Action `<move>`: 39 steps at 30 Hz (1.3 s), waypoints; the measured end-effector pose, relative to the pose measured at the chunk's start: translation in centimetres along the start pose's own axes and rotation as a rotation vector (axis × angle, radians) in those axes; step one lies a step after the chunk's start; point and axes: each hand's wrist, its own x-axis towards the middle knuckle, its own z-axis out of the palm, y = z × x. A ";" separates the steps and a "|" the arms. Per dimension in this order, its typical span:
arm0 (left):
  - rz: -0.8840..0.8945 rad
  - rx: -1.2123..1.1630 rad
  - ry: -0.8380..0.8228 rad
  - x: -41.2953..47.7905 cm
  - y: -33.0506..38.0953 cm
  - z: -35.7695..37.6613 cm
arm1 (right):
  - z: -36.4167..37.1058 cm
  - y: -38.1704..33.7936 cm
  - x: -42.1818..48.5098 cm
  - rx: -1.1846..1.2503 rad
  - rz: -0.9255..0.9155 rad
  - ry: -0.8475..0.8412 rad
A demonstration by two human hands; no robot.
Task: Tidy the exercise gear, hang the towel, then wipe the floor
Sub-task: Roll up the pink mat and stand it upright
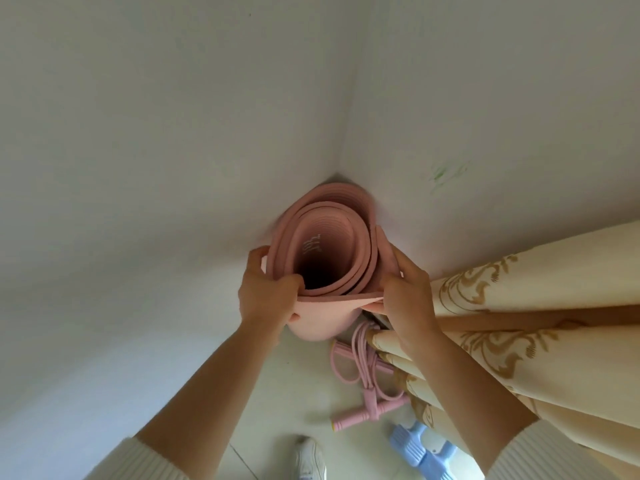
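Against the corner where the two white walls (173, 133) meet stands the rolled pink mat (332, 244), upright on its end and seen from above, so that you look down its open spiral core. Your left hand (268, 299) closes on the near left rim of the mat, the thumb hooked over the inner coils and the fingers (256, 263) wrapped round the outside. Your right hand (407, 292) pinches the loose outer flap at the near right rim of the mat, thumb below and fingers on top. Both hands are thus closed on the mat. This two-sided hold probably serves to keep the loose end from springing open while the roll settles into the corner, where the walls can prop it on two sides.

Right of the mat hangs a cream curtain (519, 341) with a gold pattern, gathered by a tan tieback (502, 318). Below the mat, on the pale floor (304, 375), lies a pink pull-rope exerciser (367, 379), partly under the curtain hem. Further below the mat lie a blue piece of gear (419, 448), whose kind cannot be told, and your white shoe (310, 457). No towel is visible, so the tidying step seems unfinished.
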 end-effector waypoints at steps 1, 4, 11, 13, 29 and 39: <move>0.000 -0.019 0.017 -0.6 -0.5 0.0 | -0.1 0.1 -0.1 -0.003 -0.026 0.016; -0.021 0.061 0.056 -1.1 -2.4 0.8 | 0.2 2.0 -0.3 -0.097 0.012 0.056; -0.135 0.130 -0.008 1.1 -2.6 1.4 | 1.3 2.3 1.3 -0.394 0.048 0.037; -0.168 0.167 -0.030 1.7 -2.8 0.9 | 1.2 2.4 2.0 -0.423 0.101 0.089; -0.253 0.013 -0.266 -2.2 -3.7 -2.9 | 0.8 0.7 -0.3 -0.547 0.102 -0.095; -0.243 -0.146 -0.267 -7.6 -5.5 -6.3 | 3.0 1.1 -5.4 -0.850 -0.168 -0.021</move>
